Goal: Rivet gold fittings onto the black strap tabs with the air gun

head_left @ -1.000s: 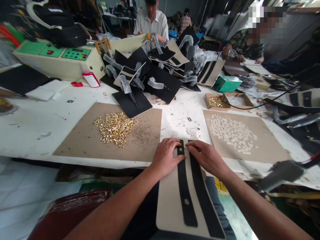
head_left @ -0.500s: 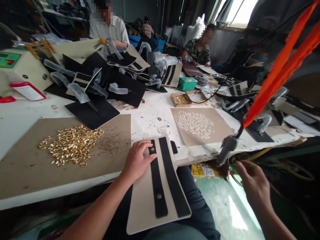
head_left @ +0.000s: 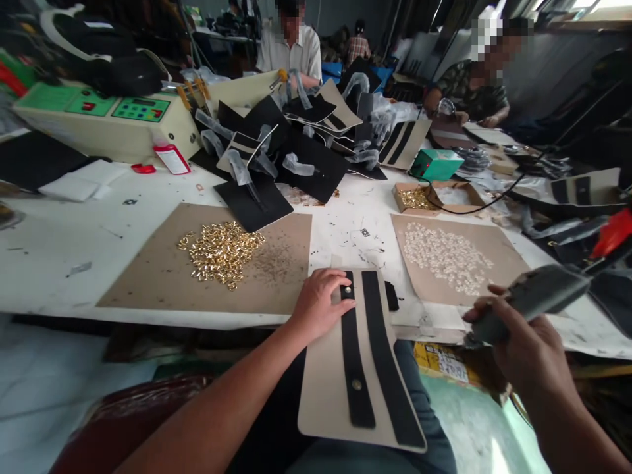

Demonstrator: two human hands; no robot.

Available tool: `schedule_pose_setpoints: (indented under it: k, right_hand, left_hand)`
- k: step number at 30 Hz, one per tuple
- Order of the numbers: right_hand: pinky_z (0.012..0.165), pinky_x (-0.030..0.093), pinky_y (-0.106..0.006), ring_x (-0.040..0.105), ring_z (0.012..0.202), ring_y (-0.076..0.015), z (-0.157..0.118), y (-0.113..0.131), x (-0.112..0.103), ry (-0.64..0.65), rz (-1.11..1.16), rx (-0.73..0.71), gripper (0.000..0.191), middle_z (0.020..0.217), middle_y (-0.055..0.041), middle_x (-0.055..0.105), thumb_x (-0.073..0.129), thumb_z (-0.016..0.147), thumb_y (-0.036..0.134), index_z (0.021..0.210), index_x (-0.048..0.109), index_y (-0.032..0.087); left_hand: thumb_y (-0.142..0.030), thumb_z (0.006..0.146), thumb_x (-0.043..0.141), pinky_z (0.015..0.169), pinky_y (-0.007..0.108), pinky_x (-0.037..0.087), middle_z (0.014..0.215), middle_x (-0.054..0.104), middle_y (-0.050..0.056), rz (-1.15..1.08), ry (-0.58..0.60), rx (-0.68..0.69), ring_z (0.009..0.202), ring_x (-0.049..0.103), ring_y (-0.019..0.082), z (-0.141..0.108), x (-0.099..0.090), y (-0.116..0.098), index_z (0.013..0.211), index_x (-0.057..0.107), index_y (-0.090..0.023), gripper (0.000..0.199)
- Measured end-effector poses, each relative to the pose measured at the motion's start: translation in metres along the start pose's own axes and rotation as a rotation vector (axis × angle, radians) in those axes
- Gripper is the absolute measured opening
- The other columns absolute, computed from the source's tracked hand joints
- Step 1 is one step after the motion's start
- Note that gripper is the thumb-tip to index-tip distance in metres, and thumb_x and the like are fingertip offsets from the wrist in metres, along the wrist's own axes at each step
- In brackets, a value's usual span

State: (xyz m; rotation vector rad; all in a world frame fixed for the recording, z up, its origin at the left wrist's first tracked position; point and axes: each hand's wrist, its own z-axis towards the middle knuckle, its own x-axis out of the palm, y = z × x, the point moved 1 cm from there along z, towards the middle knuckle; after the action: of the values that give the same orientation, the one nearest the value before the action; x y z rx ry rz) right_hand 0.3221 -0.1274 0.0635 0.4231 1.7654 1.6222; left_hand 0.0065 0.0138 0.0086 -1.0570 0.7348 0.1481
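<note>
A beige panel with two black strips lies from the table edge onto my lap. My left hand rests on its upper left part, thumb and fingers on either side of a metal snap on the left strip. A second snap shows lower on that strip. On the right, my right hand is wrapped round a dark grey electric screwdriver, held tilted above the table's edge; it hangs from a red strap.
Gold metal pieces are heaped on brown card at left; small clear pieces cover another card at right. Behind are black panels, a green box, an open carton and a beige machine. Two people sit across the table.
My right hand has risen and closed round the screwdriver, which is now tilted nearly level. My left hand keeps its place on the panel. The view has turned left.
</note>
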Motion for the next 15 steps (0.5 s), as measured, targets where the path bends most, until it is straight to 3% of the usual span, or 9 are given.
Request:
schedule_pose_setpoints:
  k: [3,6,8,11,15]
  right_hand:
    - [0.059,0.052,-0.031,0.058,0.062,-0.0163,-0.008,0.043,0.071,0.202,0.434,-0.060,0.039,0.073,0.0028,0.060,0.084,0.080,0.040,0.110,0.065,0.025]
    - [0.052,0.045,-0.028,0.046,0.050,-0.0120,-0.013,0.071,0.136,0.334,0.584,-0.162,0.027,0.061,0.0066,0.048,0.083,0.084,0.038,0.090,0.062,0.023]
    - [0.049,0.042,-0.028,0.044,0.048,-0.0112,-0.015,0.077,0.168,0.396,0.614,-0.195,0.033,0.058,0.0065,0.046,0.082,0.085,0.039,0.077,0.055,0.022]
    - [0.047,0.042,-0.028,0.047,0.048,-0.0116,-0.016,0.073,0.196,0.443,0.597,-0.209,0.036,0.058,0.0056,0.048,0.082,0.087,0.040,0.074,0.053,0.022]
    - [0.047,0.043,-0.029,0.047,0.047,-0.0115,-0.014,0.061,0.208,0.429,0.544,-0.238,0.041,0.056,0.0054,0.049,0.083,0.086,0.040,0.071,0.049,0.023]
  left_hand:
    - [-0.020,0.076,0.091,0.106,0.051,0.050,0.126,0.073,0.005,-0.023,-0.002,-0.024,0.122,0.064,0.029,0.000,-0.001,-0.002,0.105,0.074,-0.026,0.034]
    - [-0.021,0.074,0.093,0.106,0.050,0.050,0.126,0.073,0.004,-0.043,-0.009,-0.031,0.123,0.063,0.029,0.000,-0.001,-0.002,0.103,0.075,-0.027,0.034]
    - [-0.023,0.073,0.094,0.106,0.049,0.050,0.126,0.073,0.004,-0.049,-0.020,-0.020,0.123,0.063,0.029,-0.001,0.000,-0.002,0.102,0.075,-0.028,0.034]
    - [-0.024,0.072,0.095,0.106,0.049,0.050,0.127,0.073,0.003,-0.054,-0.034,-0.011,0.123,0.063,0.029,-0.002,0.000,0.000,0.099,0.075,-0.028,0.034]
    - [-0.025,0.072,0.095,0.105,0.048,0.050,0.127,0.072,0.003,-0.058,-0.017,-0.028,0.123,0.063,0.029,-0.001,0.000,0.001,0.098,0.074,-0.028,0.033]
